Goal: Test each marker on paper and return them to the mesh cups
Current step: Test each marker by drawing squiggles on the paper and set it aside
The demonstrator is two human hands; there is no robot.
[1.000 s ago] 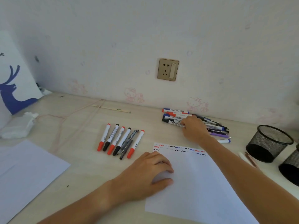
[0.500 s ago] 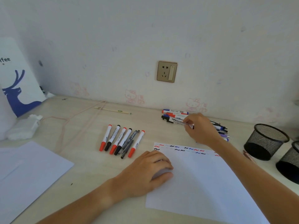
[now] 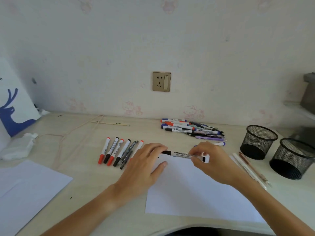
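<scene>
Above the far edge of a plain white sheet of paper (image 3: pixel 196 188), both hands hold one slim white marker (image 3: pixel 182 153) level, its black cap pointing left. The left hand (image 3: pixel 146 166) closes its fingers (image 3: pixel 159 148) on the capped end, with the thumb resting on the paper; the right hand (image 3: pixel 213 160) pinches the barrel near the other end. Small dark print runs along the barrel, too fine to read.

To the left, a tidy row of markers (image 3: pixel 117 152) lies on the pale, wood-grain counter (image 3: pixel 81 150): smooth white plastic tubes with red or black caps, plus a couple of thinner dark pens. Behind the hands a loose pile of markers and pens (image 3: pixel 190 129) lies side by side, with blue, red and black caps and one purple barrel; their labels are blurred.

At the right stand two black wire mesh cups (image 3: pixel 259 142), round and open-topped, close together; nothing shows in them from this angle. Thin pale sticks (image 3: pixel 248 171) lie between the cups and the paper. Another white sheet (image 3: pixel 25 189) lies at the lower left, beyond it a crumpled white tissue (image 3: pixel 18 147) and a white bag printed with a blue deer (image 3: pixel 12 113). On the faintly cartoon-cat-patterned wallpaper sits a brushed gold wall socket (image 3: pixel 161 81).
</scene>
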